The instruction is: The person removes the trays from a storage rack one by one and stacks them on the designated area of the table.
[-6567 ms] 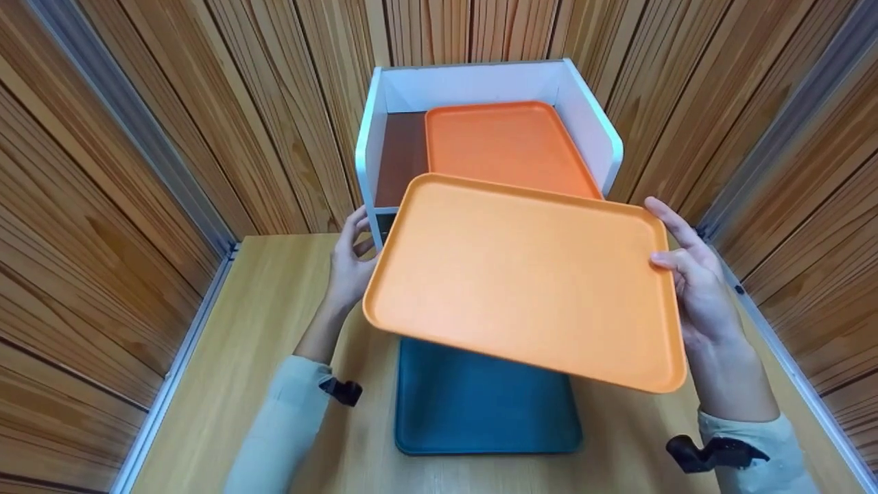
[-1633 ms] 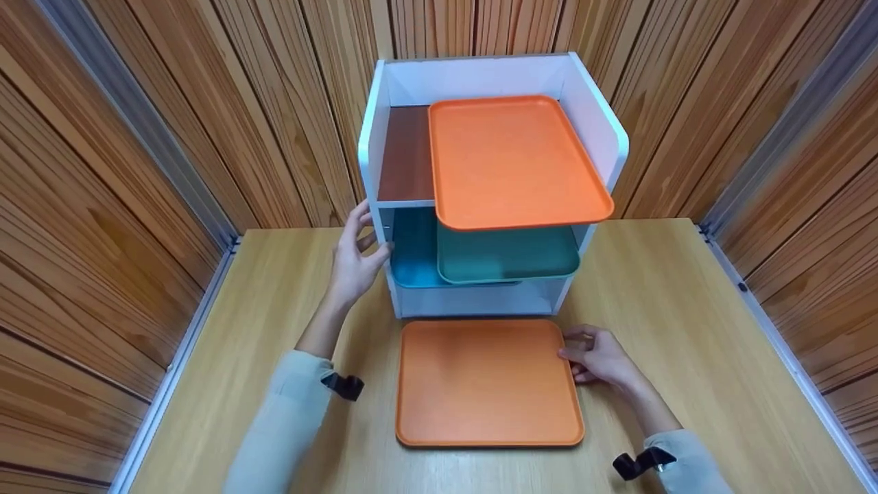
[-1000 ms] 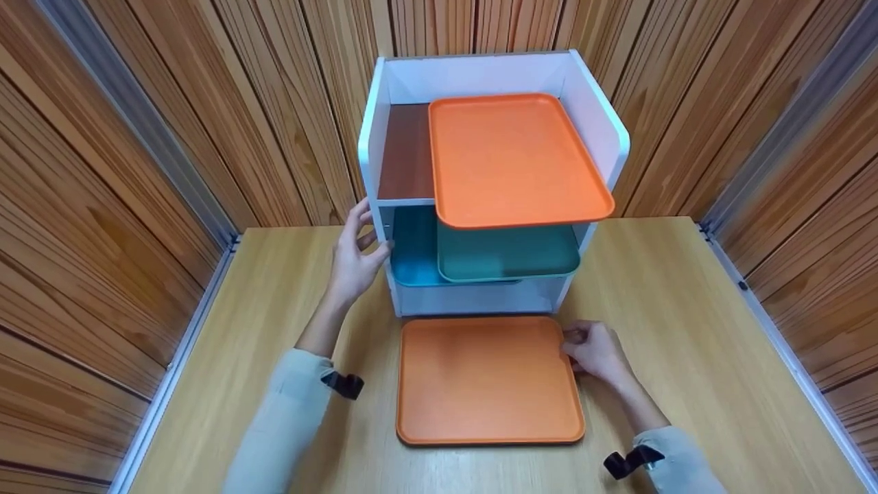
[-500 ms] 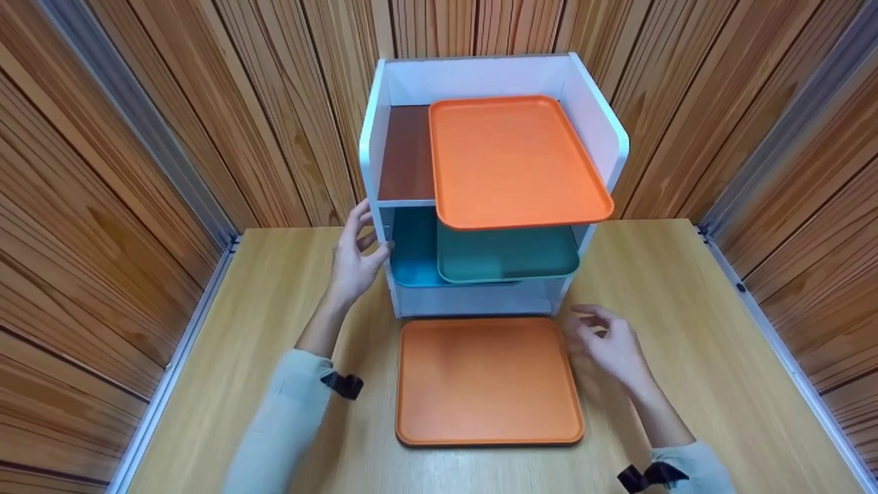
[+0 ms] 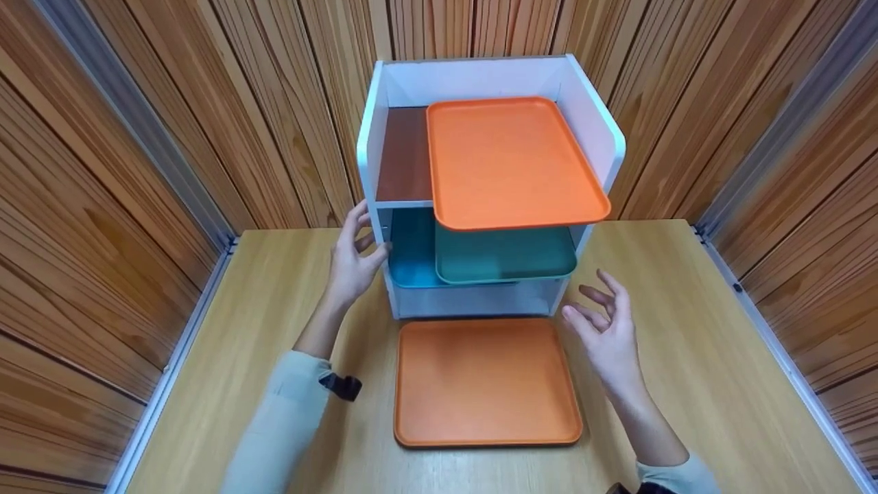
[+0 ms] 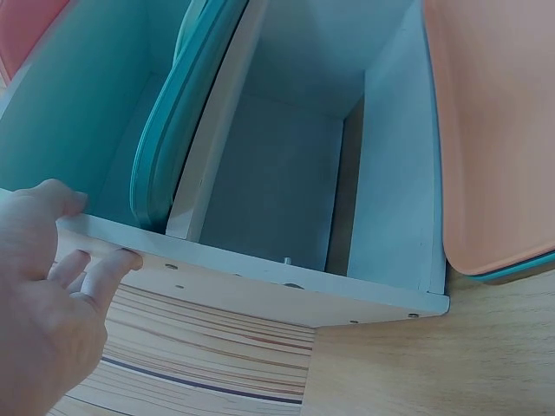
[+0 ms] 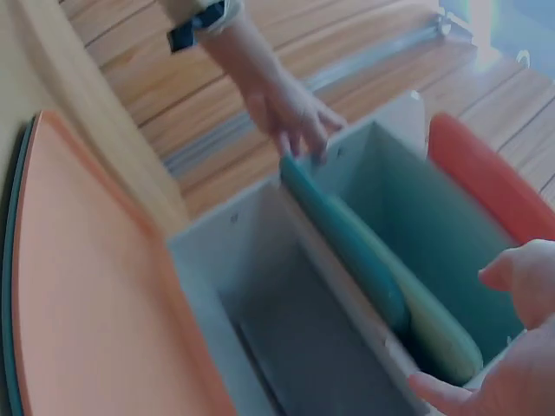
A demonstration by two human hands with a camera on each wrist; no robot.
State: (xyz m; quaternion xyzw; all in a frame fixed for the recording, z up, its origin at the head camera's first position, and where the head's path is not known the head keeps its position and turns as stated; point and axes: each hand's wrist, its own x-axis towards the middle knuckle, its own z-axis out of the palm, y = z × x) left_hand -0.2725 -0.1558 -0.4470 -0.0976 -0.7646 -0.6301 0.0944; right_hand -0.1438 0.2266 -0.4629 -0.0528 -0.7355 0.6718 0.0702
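Observation:
A small white shelf (image 5: 595, 113) stands on the table. My left hand (image 5: 352, 269) grips its left side panel, thumb at the front edge and fingers along the outer face. My right hand (image 5: 609, 333), fingers spread and holding nothing, is raised beside the shelf's lower right front. In front of the shelf lies a light orange tray (image 5: 488, 384); in the left wrist view the edge of a teal tray (image 6: 519, 266) shows directly under it. A brighter orange tray (image 5: 518, 161) sits on the top level, overhanging the front. On the middle level, a green tray (image 5: 506, 255) overlaps a blue tray (image 5: 413, 255).
The bottom compartment (image 6: 277, 178) of the shelf is bare inside. A wooden tabletop (image 5: 686, 329) extends to both sides. Wood-plank walls (image 5: 123, 171) with grey metal rails (image 5: 182, 357) close in the back, left and right.
The light orange tray, earlier held up by the right hand, now lies on the teal tray. The right hand then let go of its right edge and rose toward the shelf. The left hand stayed put.

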